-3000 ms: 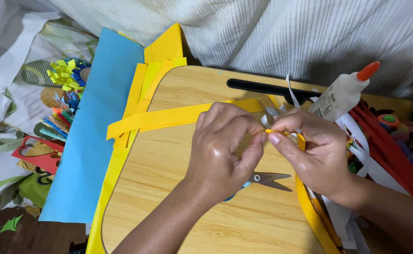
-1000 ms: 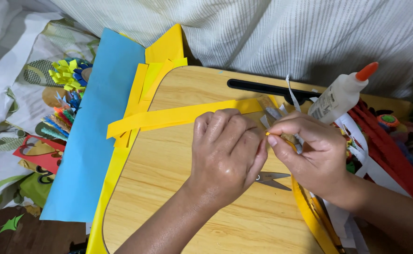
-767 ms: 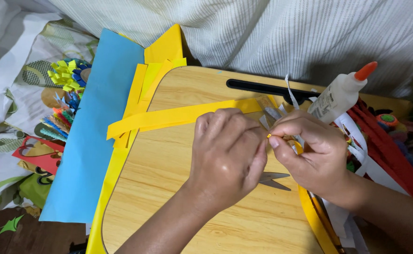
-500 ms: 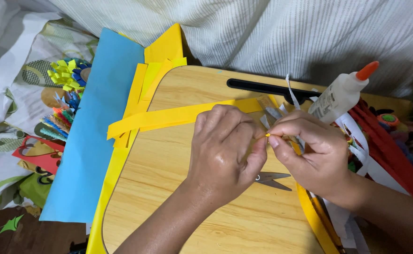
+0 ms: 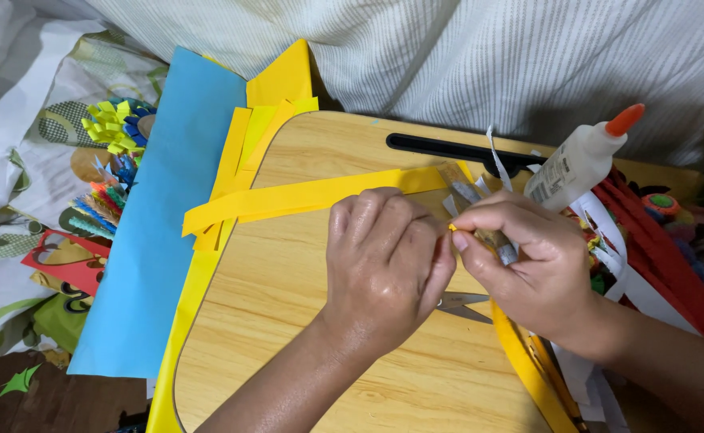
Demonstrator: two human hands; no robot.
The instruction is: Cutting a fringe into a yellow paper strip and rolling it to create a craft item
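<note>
Pinch: a small piece of yellow paper (image 5: 452, 228) is nipped between the thumb and forefinger tips of the right hand (image 5: 520, 261); only a speck of it shows.
Left hand (image 5: 388, 269): curled shut, knuckles up, pressed against the right fingertips; what lies inside its fist is hidden, so a hold on the paper cannot be told.
Stick: a thin grey tool (image 5: 480, 215) is laid slantwise under the right fingers, its upper end jutting out toward the top of the board.
Scissors: grey blades (image 5: 462, 305) are seen flat on the board, just below and between the two hands.
Board: a light wooden lap desk (image 5: 304, 321) is set under both hands; a black slot (image 5: 456, 150) is cut near its far edge.
Strips: long yellow paper strips (image 5: 304, 197) are laid across the board, from the left edge up to the hands.
Sheets: a blue sheet (image 5: 155, 240) is lapped over a yellow sheet (image 5: 279, 80) at the board's left side.
Glue: a white bottle with an orange cap (image 5: 580, 159) is leaned beyond the right hand.
Right edge: red strips (image 5: 673, 265) and white strips (image 5: 620, 269) are heaped beside the wrist.
Far left: fringed paper flowers (image 5: 115, 128) are laid on patterned cloth (image 5: 15, 200).
</note>
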